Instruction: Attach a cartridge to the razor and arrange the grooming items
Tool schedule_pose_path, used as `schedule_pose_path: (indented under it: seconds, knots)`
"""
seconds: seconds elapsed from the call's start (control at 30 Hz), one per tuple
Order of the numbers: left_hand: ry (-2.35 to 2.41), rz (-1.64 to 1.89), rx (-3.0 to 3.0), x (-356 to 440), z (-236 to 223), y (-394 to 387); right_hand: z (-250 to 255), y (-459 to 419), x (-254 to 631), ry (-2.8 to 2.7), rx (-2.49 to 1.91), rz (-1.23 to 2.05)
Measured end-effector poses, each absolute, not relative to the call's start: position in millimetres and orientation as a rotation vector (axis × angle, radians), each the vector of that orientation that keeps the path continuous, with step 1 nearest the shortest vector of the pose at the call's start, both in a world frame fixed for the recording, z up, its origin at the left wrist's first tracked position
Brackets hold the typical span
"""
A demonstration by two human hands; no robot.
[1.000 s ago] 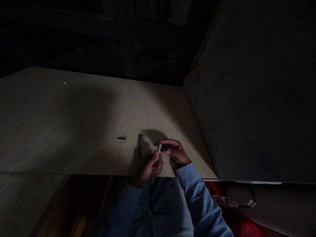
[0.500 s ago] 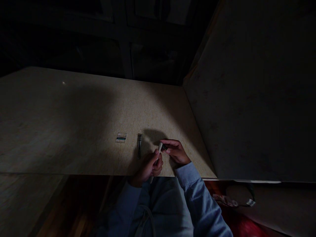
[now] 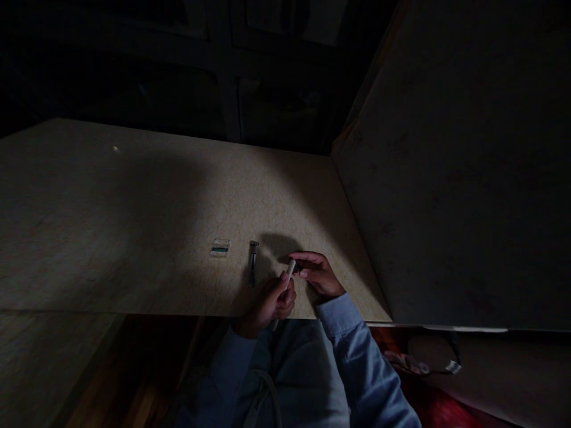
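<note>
My left hand is closed around a slim white rod, pen-like, its rounded upper end leaning right. The rod's lower end sticks out below the fist. My right hand pinches a small dark piece between thumb and fingers, right beside the rod's tip; whether the two touch I cannot tell. Left of my hands lies a thin dark metallic tool with a wider shiny head, resembling a razor. Further left sits a small clear plastic case with a dark strip across it.
The scene is dim. A pale stone-patterned tabletop spreads in front, with my shadow over it. A dark upright panel borders it on the right, and a dark glazed frame stands behind. A seat with a strap is at lower right.
The white rod's tip has shifted slightly right and tilted more, covering part of the dark piece. Both hands stay in almost the same place; the things on the table have not moved.
</note>
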State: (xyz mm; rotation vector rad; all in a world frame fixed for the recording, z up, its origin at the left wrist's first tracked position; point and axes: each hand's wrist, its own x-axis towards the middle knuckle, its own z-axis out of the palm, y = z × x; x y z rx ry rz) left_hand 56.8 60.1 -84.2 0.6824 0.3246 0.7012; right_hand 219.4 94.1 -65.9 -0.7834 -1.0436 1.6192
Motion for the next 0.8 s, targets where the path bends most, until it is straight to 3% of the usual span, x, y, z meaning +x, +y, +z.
schedule_pose_path:
  seconds: [0.8]
  knots:
    - [0.343,0.658,0.742,56,-78,59,-62,93,217,-1.023,-0.784,1.584]
